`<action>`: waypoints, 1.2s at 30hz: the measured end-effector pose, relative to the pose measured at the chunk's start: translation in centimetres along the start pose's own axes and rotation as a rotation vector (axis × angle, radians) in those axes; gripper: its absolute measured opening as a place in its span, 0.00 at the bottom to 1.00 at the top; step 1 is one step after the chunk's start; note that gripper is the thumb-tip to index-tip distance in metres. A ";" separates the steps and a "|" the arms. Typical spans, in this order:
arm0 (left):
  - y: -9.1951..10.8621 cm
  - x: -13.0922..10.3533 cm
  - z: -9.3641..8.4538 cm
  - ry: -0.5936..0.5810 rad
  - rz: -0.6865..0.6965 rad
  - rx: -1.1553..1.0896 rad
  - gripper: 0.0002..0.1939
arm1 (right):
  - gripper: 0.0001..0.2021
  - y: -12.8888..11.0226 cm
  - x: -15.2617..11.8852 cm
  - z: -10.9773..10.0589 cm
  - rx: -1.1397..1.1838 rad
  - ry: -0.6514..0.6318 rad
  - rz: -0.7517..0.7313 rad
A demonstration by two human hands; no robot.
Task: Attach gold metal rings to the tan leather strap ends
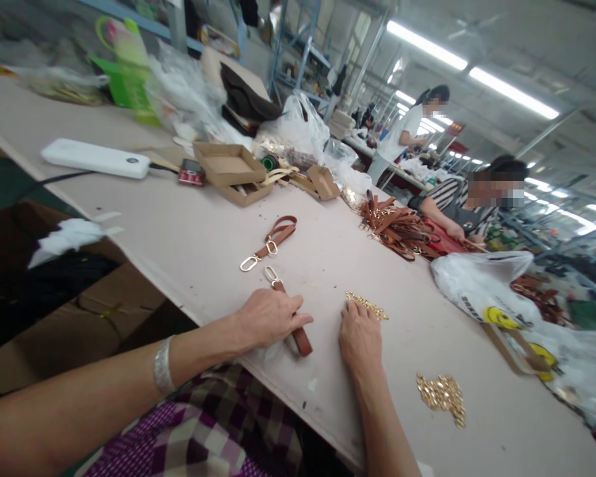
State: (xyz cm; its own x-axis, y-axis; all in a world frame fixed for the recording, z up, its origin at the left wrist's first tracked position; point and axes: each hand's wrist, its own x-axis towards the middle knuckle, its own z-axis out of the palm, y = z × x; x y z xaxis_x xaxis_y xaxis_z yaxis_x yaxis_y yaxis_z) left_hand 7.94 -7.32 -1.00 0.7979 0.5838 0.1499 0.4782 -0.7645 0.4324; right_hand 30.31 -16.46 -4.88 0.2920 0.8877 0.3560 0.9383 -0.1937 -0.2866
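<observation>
Bare forearms, silver cuff bracelet (163, 366) (left wrist), purple-and-cream checked garment (203, 430) on lap

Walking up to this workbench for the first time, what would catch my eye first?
Probably the person's left hand resting on a brown leather strap with a gold clasp, and the right hand touching a short gold metal chain, both near the front edge of the beige table. Further back lies a tangled heap of brown leather straps, and a small pile of gold chain glints at the right.
</observation>
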 end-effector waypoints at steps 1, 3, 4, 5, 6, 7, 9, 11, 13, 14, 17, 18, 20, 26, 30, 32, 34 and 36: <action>0.0 -0.1 -0.3 0.011 -0.019 0.029 0.19 | 0.14 0.0 0.0 -0.1 0.020 0.009 0.011; 0.1 -0.3 -0.9 0.023 -0.063 0.082 0.18 | 0.13 0.1 -0.3 -0.7 0.056 0.032 0.046; 0.1 -0.4 -1.1 0.032 -0.076 0.051 0.15 | 0.13 0.0 -0.5 -1.1 0.068 0.049 0.068; 0.0 -0.5 -1.3 0.053 -0.089 -0.014 0.11 | 0.13 -0.1 -0.9 -1.5 0.097 0.063 0.099; 0.0 -0.6 -1.4 0.074 -0.107 -0.114 0.07 | 0.13 -0.3 -1.3 -2.0 0.162 0.070 0.143; 0.0 -0.6 -1.4 0.085 -0.134 -0.248 0.03 | 0.13 -0.6 -1.9 -2.5 0.269 0.068 0.200; 0.1 -0.8 -1.2 0.050 -0.220 -0.599 0.12 | 0.12 -1.5 -3.1 -3.5 0.591 0.049 0.337; 0.6 -1.1 -0.9 -0.080 -0.297 -0.960 0.23 | 0.13 -2.7 -4.3 -4.1 0.933 0.038 0.462; 1.5 -1.3 -0.6 -0.262 -0.308 -1.194 0.27 | 0.14 -3.7 -5.6 -4.5 1.150 0.046 0.538; 2.0 -1.5 -0.5 -0.338 -0.298 -1.242 0.26 | 0.14 -4.1 -6.1 -4.6 1.225 0.050 0.564; 3.3 -1.9 -0.3 -0.449 -0.279 -1.192 0.24 | 0.11 -4.9 -7.3 -4.7 1.378 0.021 0.595; 3.8 -2.0 -0.3 -0.455 -0.277 -1.159 0.25 | 0.10 -5.1 -7.5 -4.7 1.412 0.005 0.591; 4.5 -2.2 -0.1 -0.474 -0.254 -1.125 0.28 | 0.09 -5.2 -7.9 -4.6 1.458 -0.017 0.574; 5.7 -2.6 0.4 -0.480 -0.130 -1.148 0.34 | 0.08 -5.2 -8.4 -4.4 1.417 -0.025 0.552; 5.6 -2.8 1.0 -0.496 -0.119 -1.129 0.34 | 0.07 -5.2 -8.7 -4.6 1.326 -0.058 0.558; 5.6 -2.9 1.3 -0.500 -0.126 -1.112 0.32 | 0.06 -5.2 -8.8 -4.7 1.308 -0.071 0.562; 5.7 -2.9 1.4 -0.506 -0.112 -1.106 0.31 | 0.06 -5.2 -9.0 -4.8 1.281 -0.080 0.565; 5.7 -3.0 1.4 -0.516 -0.087 -1.098 0.32 | 0.06 -5.3 -9.1 -5.0 1.242 -0.087 0.570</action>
State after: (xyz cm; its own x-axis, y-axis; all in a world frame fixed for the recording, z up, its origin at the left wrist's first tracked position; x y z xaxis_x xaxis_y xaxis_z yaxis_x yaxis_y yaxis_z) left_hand 8.80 -13.83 -0.25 0.9503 0.2537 -0.1804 0.1717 0.0561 0.9836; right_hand 23.63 -25.56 -2.16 0.5221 0.8441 -0.1221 -0.1027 -0.0799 -0.9915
